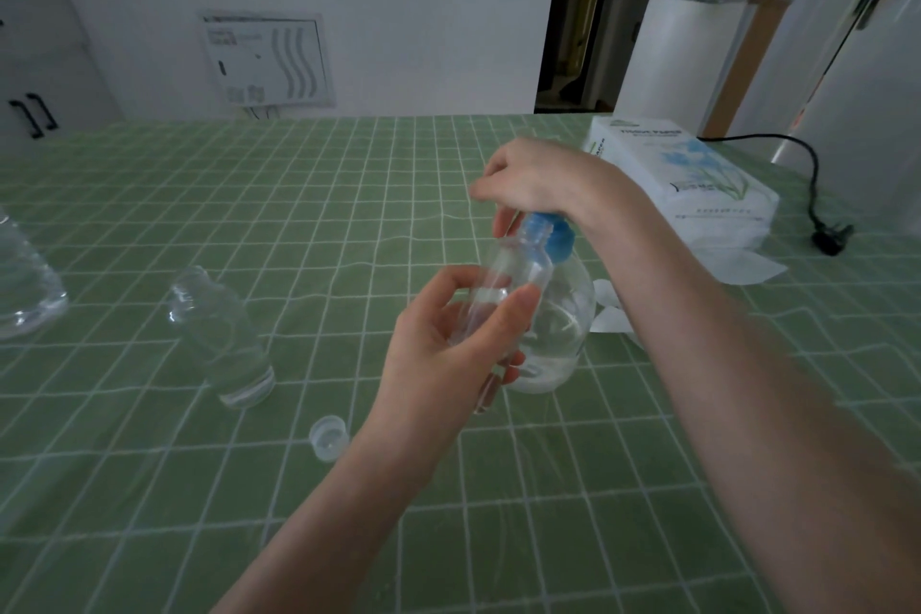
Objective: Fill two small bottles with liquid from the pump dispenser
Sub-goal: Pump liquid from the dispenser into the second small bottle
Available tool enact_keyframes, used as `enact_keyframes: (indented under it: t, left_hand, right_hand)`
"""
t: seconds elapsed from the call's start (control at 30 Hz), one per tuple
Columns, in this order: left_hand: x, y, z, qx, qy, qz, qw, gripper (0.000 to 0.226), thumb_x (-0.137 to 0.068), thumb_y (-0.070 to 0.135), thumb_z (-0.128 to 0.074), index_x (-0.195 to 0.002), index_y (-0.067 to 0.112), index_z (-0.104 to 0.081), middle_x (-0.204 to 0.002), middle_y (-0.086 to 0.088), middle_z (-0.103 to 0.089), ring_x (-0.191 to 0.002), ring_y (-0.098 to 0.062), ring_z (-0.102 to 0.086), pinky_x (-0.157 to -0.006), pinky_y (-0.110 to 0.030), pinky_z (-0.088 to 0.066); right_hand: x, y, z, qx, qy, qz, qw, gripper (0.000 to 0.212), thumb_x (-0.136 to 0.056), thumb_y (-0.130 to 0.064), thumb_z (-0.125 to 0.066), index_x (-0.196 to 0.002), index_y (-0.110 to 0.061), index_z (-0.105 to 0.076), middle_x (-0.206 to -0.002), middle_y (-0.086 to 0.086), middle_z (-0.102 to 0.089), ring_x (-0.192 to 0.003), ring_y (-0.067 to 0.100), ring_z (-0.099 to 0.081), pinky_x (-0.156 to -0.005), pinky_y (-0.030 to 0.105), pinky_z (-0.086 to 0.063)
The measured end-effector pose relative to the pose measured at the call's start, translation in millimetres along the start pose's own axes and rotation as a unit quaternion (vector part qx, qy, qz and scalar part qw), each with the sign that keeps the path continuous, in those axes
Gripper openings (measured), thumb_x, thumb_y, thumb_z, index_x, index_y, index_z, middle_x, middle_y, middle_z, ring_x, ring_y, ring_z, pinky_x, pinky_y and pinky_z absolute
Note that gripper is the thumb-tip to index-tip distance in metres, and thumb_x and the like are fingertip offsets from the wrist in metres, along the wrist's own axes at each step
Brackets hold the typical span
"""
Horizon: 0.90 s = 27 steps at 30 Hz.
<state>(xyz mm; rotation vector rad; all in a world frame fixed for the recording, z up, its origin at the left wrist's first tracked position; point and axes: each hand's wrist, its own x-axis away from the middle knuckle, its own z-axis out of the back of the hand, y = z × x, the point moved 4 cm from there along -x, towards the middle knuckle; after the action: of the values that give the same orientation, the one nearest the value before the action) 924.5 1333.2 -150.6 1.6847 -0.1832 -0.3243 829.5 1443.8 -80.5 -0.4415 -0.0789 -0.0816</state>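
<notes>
My left hand [448, 349] grips a small clear bottle [513, 274], tilted, with its open neck up against the blue pump head [550, 234] of the clear pump dispenser [563, 329]. The dispenser stands on the green checked tablecloth [349, 214] with some liquid in its bottom. My right hand [543, 180] rests on top of the pump head, fingers curled down over it. A second small clear bottle [219, 334] stands open to the left, holding liquid. A small clear cap [328, 436] lies on the cloth in front of it.
A larger clear plastic bottle [25, 284] stands at the left edge. A white tissue pack [692, 185] lies at the back right, with loose tissue beside the dispenser. A black power cord and plug [827, 234] trail over the table's right side.
</notes>
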Motion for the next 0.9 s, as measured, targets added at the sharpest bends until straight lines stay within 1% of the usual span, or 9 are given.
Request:
enact_keyframes:
  t: [0.2,0.3,0.37,0.43,0.5,0.6,0.67,0.73,0.9]
  left_hand:
    - [-0.2,0.4,-0.4,-0.002,0.003,-0.005,1.000,0.041,-0.063,0.045,-0.065,-0.091,0.016,-0.061,-0.067,0.000,-0.069,-0.050,-0.008,-0.058,-0.041,-0.017,-0.041]
    - [-1.8,1.8,-0.5,0.006,0.004,-0.010,1.000,0.039,-0.061,0.047,-0.065,-0.089,0.019,-0.062,-0.068,0.001,-0.069,-0.050,-0.008,-0.059,-0.040,-0.017,-0.041]
    - [-2.4,2.1,-1.1,0.011,0.004,-0.011,1.000,0.038,-0.061,0.047,-0.065,-0.088,0.020,-0.062,-0.069,0.001,-0.070,-0.051,-0.008,-0.060,-0.041,-0.017,-0.041]
    - [-3.0,1.7,-0.7,0.013,0.006,-0.010,1.000,0.037,-0.061,0.046,-0.066,-0.087,0.020,-0.062,-0.069,0.001,-0.070,-0.051,-0.008,-0.060,-0.041,-0.016,-0.041]
    - [-2.7,1.3,-0.8,0.010,0.004,-0.009,1.000,0.037,-0.062,0.047,-0.066,-0.087,0.020,-0.062,-0.069,0.001,-0.070,-0.051,-0.008,-0.060,-0.041,-0.016,-0.040]
    - [-1.4,0.3,-1.2,0.002,-0.002,-0.006,1.000,0.040,-0.062,0.047,-0.065,-0.089,0.018,-0.061,-0.067,0.001,-0.069,-0.050,-0.007,-0.058,-0.041,-0.016,-0.041]
    - [-0.6,0.1,-1.4,-0.002,-0.003,-0.004,1.000,0.042,-0.062,0.047,-0.065,-0.091,0.017,-0.061,-0.067,0.001,-0.069,-0.050,-0.008,-0.058,-0.041,-0.017,-0.042]
    - [-0.6,-0.5,-0.3,-0.002,-0.001,-0.005,1.000,0.040,-0.062,0.046,-0.065,-0.090,0.018,-0.061,-0.067,0.001,-0.069,-0.050,-0.008,-0.058,-0.041,-0.018,-0.042]
    - [-0.3,-1.5,0.9,0.001,-0.003,-0.004,1.000,0.039,-0.060,0.048,-0.066,-0.087,0.021,-0.062,-0.068,-0.001,-0.068,-0.050,-0.009,-0.058,-0.042,-0.018,-0.042]
  right_hand:
    - [1.2,-2.2,3.3,0.000,0.008,0.005,1.000,0.036,-0.096,-0.029,-0.050,-0.121,-0.005,-0.062,-0.107,0.012,-0.072,-0.101,0.028,-0.068,-0.087,0.035,-0.048]
    - [0.7,-4.0,8.8,-0.001,0.018,0.006,1.000,0.037,-0.096,-0.028,-0.050,-0.121,-0.004,-0.062,-0.101,0.012,-0.075,-0.099,0.027,-0.070,-0.068,0.029,-0.047]
    - [0.6,-4.6,9.5,0.002,0.017,0.005,1.000,0.037,-0.095,-0.028,-0.049,-0.121,-0.006,-0.063,-0.100,0.011,-0.075,-0.098,0.026,-0.070,-0.063,0.027,-0.043]
    - [-0.3,-4.8,8.6,-0.001,0.012,0.005,1.000,0.036,-0.096,-0.028,-0.049,-0.121,-0.006,-0.062,-0.101,0.010,-0.074,-0.097,0.025,-0.070,-0.063,0.025,-0.043]
    - [-0.1,-4.2,6.7,-0.004,0.007,0.005,1.000,0.036,-0.096,-0.028,-0.048,-0.121,-0.007,-0.062,-0.103,0.009,-0.073,-0.098,0.025,-0.070,-0.065,0.027,-0.044]
    - [0.4,-1.7,3.2,0.007,0.002,0.006,1.000,0.036,-0.097,-0.030,-0.047,-0.122,-0.007,-0.060,-0.107,0.010,-0.071,-0.101,0.025,-0.067,-0.081,0.033,-0.047]
    - [1.8,-0.8,1.2,0.006,-0.001,0.007,1.000,0.036,-0.098,-0.029,-0.048,-0.123,-0.006,-0.060,-0.109,0.011,-0.070,-0.102,0.026,-0.065,-0.086,0.033,-0.046]
    - [3.1,-1.9,0.3,0.007,-0.002,0.009,1.000,0.035,-0.098,-0.027,-0.047,-0.124,-0.006,-0.059,-0.111,0.012,-0.069,-0.103,0.027,-0.065,-0.086,0.033,-0.046]
    - [5.7,-3.3,1.4,0.006,0.006,0.006,1.000,0.035,-0.099,-0.028,-0.046,-0.122,-0.006,-0.061,-0.108,0.011,-0.071,-0.101,0.026,-0.066,-0.074,0.031,-0.043]
